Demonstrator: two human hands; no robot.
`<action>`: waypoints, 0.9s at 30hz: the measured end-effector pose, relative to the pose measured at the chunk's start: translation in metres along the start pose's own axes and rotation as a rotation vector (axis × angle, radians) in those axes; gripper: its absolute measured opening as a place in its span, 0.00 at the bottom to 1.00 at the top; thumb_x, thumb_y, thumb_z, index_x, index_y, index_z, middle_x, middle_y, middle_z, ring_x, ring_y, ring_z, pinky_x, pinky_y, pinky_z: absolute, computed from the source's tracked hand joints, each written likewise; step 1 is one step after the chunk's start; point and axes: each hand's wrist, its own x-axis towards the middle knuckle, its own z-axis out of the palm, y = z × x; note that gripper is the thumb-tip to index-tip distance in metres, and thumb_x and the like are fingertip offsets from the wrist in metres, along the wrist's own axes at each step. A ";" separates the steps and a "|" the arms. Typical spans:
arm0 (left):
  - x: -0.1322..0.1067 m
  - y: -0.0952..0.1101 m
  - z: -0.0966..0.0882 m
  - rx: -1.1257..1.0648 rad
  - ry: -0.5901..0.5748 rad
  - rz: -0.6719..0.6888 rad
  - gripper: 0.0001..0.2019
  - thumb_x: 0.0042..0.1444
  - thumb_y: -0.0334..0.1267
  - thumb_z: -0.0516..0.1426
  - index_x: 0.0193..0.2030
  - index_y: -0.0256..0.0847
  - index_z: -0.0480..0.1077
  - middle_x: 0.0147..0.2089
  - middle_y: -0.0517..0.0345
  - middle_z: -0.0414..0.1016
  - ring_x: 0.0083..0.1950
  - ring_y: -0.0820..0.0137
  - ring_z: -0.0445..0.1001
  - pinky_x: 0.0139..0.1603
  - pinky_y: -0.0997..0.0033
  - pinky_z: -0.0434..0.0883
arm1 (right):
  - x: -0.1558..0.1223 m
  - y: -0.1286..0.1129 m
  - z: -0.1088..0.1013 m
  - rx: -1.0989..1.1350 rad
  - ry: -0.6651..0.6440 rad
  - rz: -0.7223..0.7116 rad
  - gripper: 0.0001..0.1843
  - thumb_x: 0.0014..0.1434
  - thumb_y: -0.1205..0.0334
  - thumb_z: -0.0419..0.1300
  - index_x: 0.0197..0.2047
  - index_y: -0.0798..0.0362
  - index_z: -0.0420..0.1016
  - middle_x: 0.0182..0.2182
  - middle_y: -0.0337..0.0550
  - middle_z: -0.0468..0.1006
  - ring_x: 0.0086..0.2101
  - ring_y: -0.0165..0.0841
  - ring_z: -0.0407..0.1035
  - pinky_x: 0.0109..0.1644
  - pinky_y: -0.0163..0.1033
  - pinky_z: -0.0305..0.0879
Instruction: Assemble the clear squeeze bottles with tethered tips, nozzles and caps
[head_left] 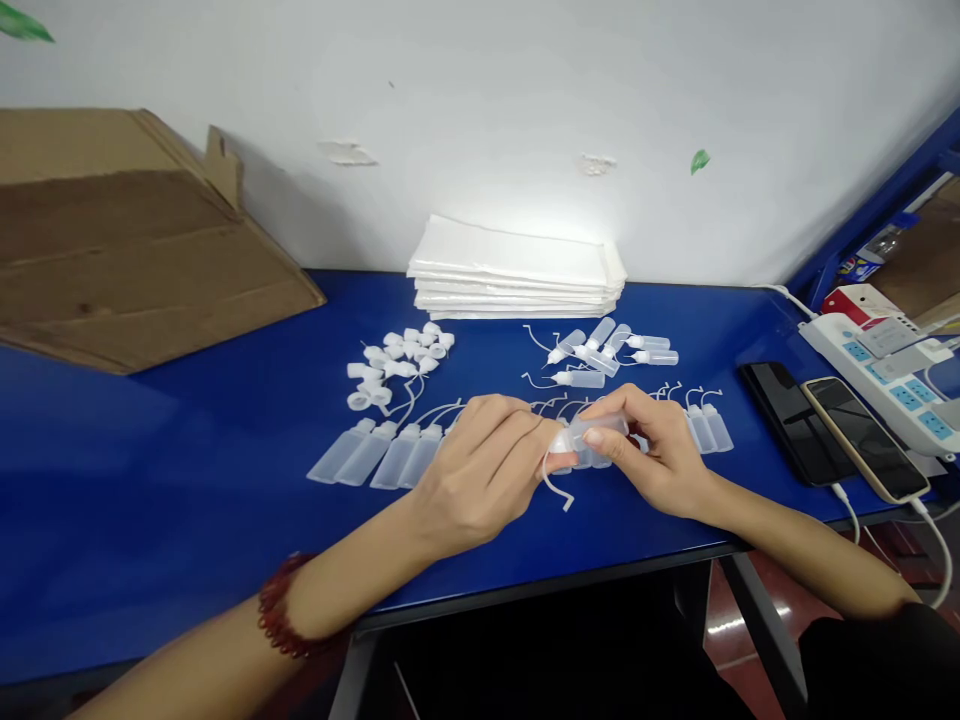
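Left forearm (360,570): enters at the lower left of the frame and rises diagonally toward the center. Left hand (484,475): back turned to the camera, fingers curled inward and closed in a grip. Right forearm (810,550): enters at the lower right and slopes up and leftward. Right hand (664,455): thumb (619,450) pointing left, index finger (622,400) arched above it, set in a pinch. Both hands meet just right of center.
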 end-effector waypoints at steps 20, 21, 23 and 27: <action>0.011 0.003 -0.012 -0.368 -0.181 -0.238 0.09 0.68 0.33 0.50 0.35 0.40 0.65 0.27 0.60 0.69 0.29 0.70 0.66 0.32 0.67 0.68 | -0.002 0.003 0.002 0.071 0.006 -0.118 0.05 0.67 0.61 0.57 0.41 0.53 0.71 0.30 0.39 0.77 0.25 0.26 0.69 0.27 0.32 0.65; 0.009 0.003 -0.010 -0.286 -0.149 -0.171 0.07 0.68 0.33 0.51 0.37 0.39 0.66 0.28 0.57 0.71 0.30 0.69 0.66 0.33 0.66 0.69 | -0.001 0.001 0.002 0.127 -0.006 -0.048 0.06 0.66 0.60 0.57 0.40 0.53 0.71 0.29 0.38 0.77 0.24 0.26 0.67 0.26 0.31 0.63; 0.006 0.002 -0.006 -0.113 -0.094 -0.047 0.06 0.67 0.35 0.52 0.39 0.38 0.66 0.29 0.54 0.73 0.31 0.67 0.67 0.32 0.64 0.69 | 0.000 -0.001 0.002 0.233 -0.030 0.093 0.07 0.65 0.59 0.58 0.37 0.54 0.71 0.27 0.36 0.74 0.22 0.24 0.63 0.24 0.31 0.59; 0.005 -0.001 -0.005 0.086 -0.053 0.092 0.08 0.66 0.36 0.53 0.35 0.38 0.67 0.26 0.54 0.72 0.30 0.64 0.69 0.30 0.63 0.66 | 0.002 -0.003 0.002 0.346 -0.074 0.300 0.11 0.64 0.55 0.58 0.35 0.54 0.72 0.19 0.30 0.63 0.18 0.23 0.53 0.20 0.30 0.50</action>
